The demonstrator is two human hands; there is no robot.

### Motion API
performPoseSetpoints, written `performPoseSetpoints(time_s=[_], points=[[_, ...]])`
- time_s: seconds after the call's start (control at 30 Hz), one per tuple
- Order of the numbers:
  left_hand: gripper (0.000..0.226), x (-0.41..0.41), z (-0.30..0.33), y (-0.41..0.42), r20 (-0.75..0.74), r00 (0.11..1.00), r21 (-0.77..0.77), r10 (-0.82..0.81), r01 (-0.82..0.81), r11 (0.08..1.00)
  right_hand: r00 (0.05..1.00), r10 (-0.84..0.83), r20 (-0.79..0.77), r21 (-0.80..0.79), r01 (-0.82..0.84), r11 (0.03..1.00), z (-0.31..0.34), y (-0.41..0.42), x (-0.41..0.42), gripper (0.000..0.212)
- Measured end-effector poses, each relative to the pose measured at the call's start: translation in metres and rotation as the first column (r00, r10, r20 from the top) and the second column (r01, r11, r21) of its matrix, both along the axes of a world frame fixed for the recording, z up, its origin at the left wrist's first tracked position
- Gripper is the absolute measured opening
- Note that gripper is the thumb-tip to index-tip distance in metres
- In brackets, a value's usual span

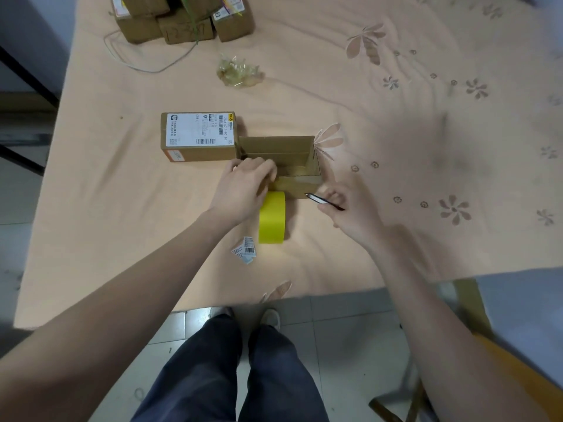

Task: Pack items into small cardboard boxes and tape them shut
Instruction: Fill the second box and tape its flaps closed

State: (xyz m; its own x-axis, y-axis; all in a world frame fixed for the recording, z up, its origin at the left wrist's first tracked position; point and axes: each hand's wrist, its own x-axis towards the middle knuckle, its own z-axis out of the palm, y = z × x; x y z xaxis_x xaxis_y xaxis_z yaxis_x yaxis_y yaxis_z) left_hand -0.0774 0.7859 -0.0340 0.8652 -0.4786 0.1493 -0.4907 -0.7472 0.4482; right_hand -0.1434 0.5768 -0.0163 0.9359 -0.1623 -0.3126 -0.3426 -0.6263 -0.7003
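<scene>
Holding the open brown cardboard box steady, the left hand grips its near wall; the right hand pinches a thin black pen and should aim slowly, near the bed's front edge.

A peach cloth printed with pale brown flowers covers the whole bench, rumpled into soft folds toward its right side and hanging slightly over the near edge. Below that edge the floor is pale grey-green tile with thin grout lines. Off the bench's left edge stands a dark metal frame against a light wall. At the near right corner, a wooden stool shows partly.
</scene>
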Motion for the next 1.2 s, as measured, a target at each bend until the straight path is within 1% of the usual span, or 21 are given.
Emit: performPoseSetpoints(time_s=[0.03,0.1,0.17,0.27,0.37,0.5,0.6,0.73,0.8,0.93,0.97,1.03,1.1,1.2], points=[[0.014,-0.002,0.0,0.002,0.017,1.0,-0.002,0.007,-0.007,1.0,0.999,0.038,0.007,-0.011,-0.038,0.999,0.004,0.004,0.004,0.009],[0.01,-0.007,-0.003,0.007,0.025,0.999,-0.006,0.03,-0.03,1.0,0.992,0.123,0.006,-0.113,-0.122,0.986,0.013,0.012,0.01,0.008],[0.017,-0.009,-0.006,0.011,-0.008,0.999,0.007,0.036,-0.036,0.999,0.983,0.184,-0.027,-0.181,-0.185,0.966,0.019,0.02,0.016,0.007],[0.027,-0.01,-0.009,0.014,-0.079,0.996,-0.001,0.036,-0.037,0.999,0.971,0.227,-0.074,-0.235,-0.238,0.942,0.02,0.029,0.023,0.012],[0.03,-0.009,-0.01,0.014,-0.17,0.985,-0.037,0.039,-0.046,0.998,0.97,0.222,-0.095,-0.284,-0.24,0.928,0.019,0.037,0.028,0.014],[0.033,-0.007,-0.011,0.015,-0.24,0.97,-0.058,0.026,-0.042,0.997,0.969,0.244,-0.045,-0.365,-0.243,0.899,0.024,0.046,0.034,0.012],[0.035,-0.006,-0.011,0.015,-0.25,0.968,-0.056,0.014,-0.029,0.998,0.965,0.263,-0.014,-0.4,-0.246,0.883,0.029,0.055,0.037,0.009],[0.036,-0.006,-0.009,0.016,-0.256,0.967,-0.053,0.004,-0.019,0.998,0.958,0.286,0.005,-0.498,-0.246,0.831,0.033,0.063,0.037,0.013],[0.035,-0.006,-0.007,0.016,-0.256,0.967,-0.038,0.001,-0.012,0.999,0.959,0.284,-0.009,-0.53,-0.246,0.811,0.036,0.065,0.037,0.015],[0.032,-0.002,-0.003,0.014,-0.257,0.966,0.012,-0.005,0.008,1.0,0.95,0.311,-0.02,-0.644,-0.251,0.723,0.041,0.067,0.037,0.017],[0.032,-0.001,-0.002,0.013,-0.258,0.966,0.026,-0.008,0.015,1.0,0.952,0.304,-0.021,-0.656,-0.242,0.715,0.041,0.067,0.037,0.017],[0.032,0.0,-0.001,0.012,-0.257,0.966,0.045,-0.017,0.029,0.999,0.964,0.263,-0.028,-0.645,-0.219,0.732,0.038,0.066,0.038,0.016],[0.032,0.001,0.0,0.011,-0.256,0.966,0.065,-0.023,0.041,0.997,0.975,0.217,-0.053,-0.599,-0.205,0.774,0.033,0.065,0.039,0.017],[0.033,0.0,0.001,0.01,-0.26,0.965,0.089,-0.027,0.052,0.995,0.98,0.192,-0.052,-0.559,-0.188,0.808,0.027,0.06,0.04,0.019]])
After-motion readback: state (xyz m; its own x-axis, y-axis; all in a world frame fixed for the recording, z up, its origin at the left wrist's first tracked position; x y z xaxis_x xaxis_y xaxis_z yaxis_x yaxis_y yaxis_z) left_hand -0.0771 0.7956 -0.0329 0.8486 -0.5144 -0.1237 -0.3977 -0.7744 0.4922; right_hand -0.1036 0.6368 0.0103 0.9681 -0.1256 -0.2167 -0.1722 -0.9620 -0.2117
